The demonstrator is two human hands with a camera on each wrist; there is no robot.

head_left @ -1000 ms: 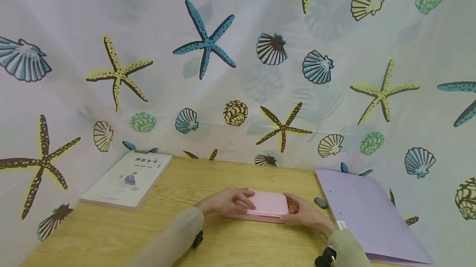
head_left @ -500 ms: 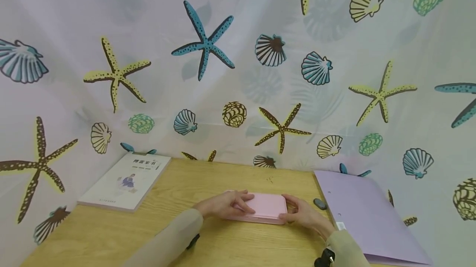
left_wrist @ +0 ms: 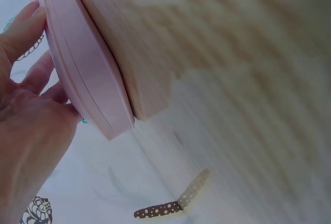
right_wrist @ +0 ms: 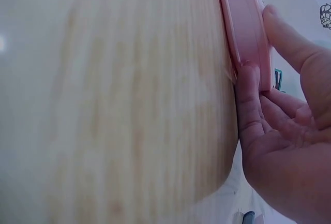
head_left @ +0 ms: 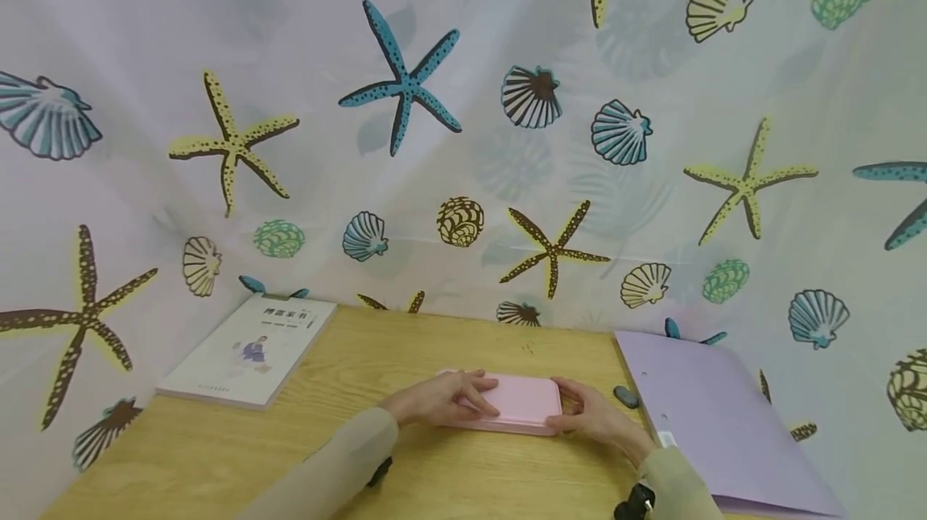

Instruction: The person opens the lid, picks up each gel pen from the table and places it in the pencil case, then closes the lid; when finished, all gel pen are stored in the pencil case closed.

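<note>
A pink plastic case (head_left: 520, 401) lies flat on the wooden table, its lid down and a thin seam running along its side. My left hand (head_left: 443, 399) rests on the lid's left part, fingers spread over the top. In the left wrist view the left thumb (left_wrist: 25, 30) lies against the lid's edge. Round the right end of the case, my right hand (head_left: 588, 414) grips it by the corner. The right wrist view shows its thumb (right_wrist: 289, 40) on the lid side and a fingertip at the lower edge. What is inside the case is hidden.
A white book (head_left: 249, 351) with a printed cover lies at the left. A purple folder (head_left: 717, 415) is on the right, with a small dark grey oval object (head_left: 625, 397) beside its left edge. Behind the table (head_left: 405, 335) hangs a sheet (head_left: 463, 166) with starfish and shells.
The lid's front edge has come down, and the dark gap at its right front has closed to a thin seam. Both hands stay at the case; the left has shifted slightly forward.
</note>
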